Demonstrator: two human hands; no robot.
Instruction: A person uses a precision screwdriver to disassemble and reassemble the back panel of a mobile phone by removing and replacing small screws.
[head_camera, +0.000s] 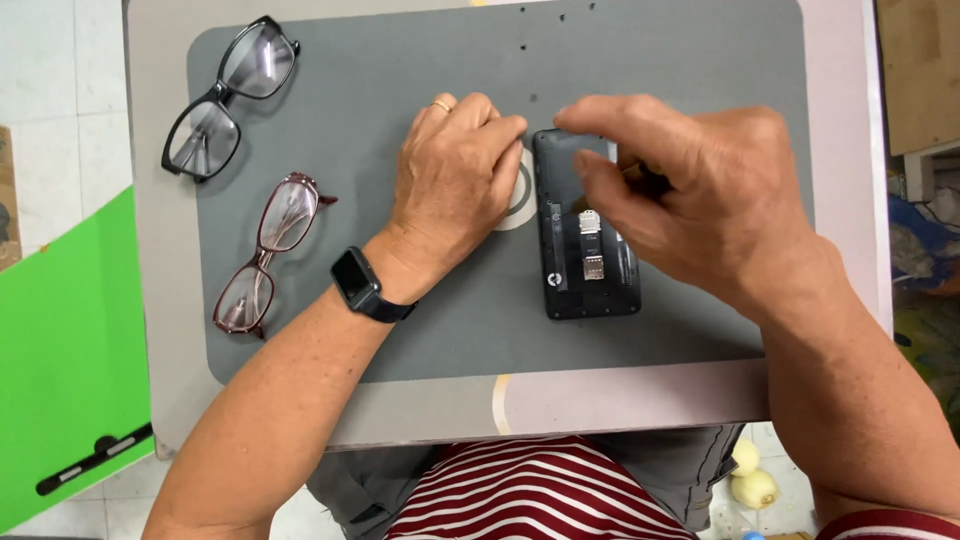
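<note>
A black rectangular phone with its back cover removed (585, 235) is seen lying on a grey rubber work mat (400, 330), which is spread over a small pale grey table (620, 400). The phone's long axis is set running away from the person, nearly straight up the view, with the card slots exposed at its middle.

The left hand (455, 185) is laid flat on the mat just left of the phone, fingers (500, 130) pressed together and curled, their tips brought against the phone's upper left corner; nothing is pinched in them, the phone is only steadied. A gold ring is worn on this hand and a dark smartwatch (360, 283) on its wrist. A white ring printed on the mat is partly hidden beneath the hand.

The right hand (700, 190) is held over the phone's upper right part and is the nearer of the two to the open interior. Its forefinger and thumb are drawn close over the top edge; a small dark object seems to be tucked in the palm, though what it is cannot be told.

Well apart to the left, black-framed spectacles (228, 95) and maroon-framed spectacles (268, 255) are laid on the mat, clear of both hands. Several tiny dark screws (524, 46) are scattered near the mat's far edge, beyond the fingers. A green board (60, 370) is seen beside the table.
</note>
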